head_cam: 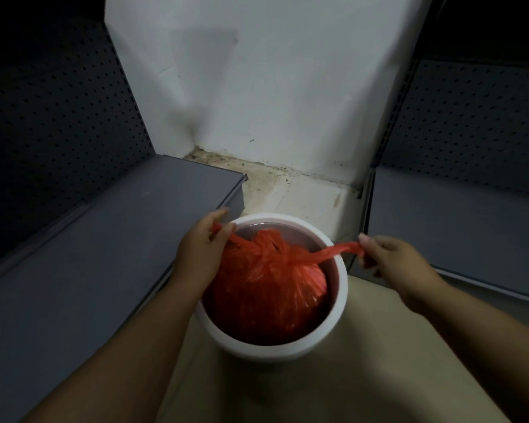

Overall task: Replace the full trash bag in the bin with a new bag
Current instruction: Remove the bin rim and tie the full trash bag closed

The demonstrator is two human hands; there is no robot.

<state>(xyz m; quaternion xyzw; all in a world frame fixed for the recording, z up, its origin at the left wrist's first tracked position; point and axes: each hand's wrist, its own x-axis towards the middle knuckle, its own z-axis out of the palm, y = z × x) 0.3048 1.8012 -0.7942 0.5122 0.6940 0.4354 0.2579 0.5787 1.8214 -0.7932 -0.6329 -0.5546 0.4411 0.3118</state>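
Bin [336, 325] first: we see it on the floor, the full red bag [269, 285] inside. It looks soft and bulky. Our left hand [203, 245] and right hand [391, 257] pinch its handles, the best grip.

A: Trash bag [269, 279] — thin red plastic, crinkled, glossy. Bin [336, 303] — smooth white plastic, matt rim.

B: Shelves [83, 254] — grey matt metal, perforated back panels [58, 108]. Wall [272, 87] — white paint, scuffed, stained at base.
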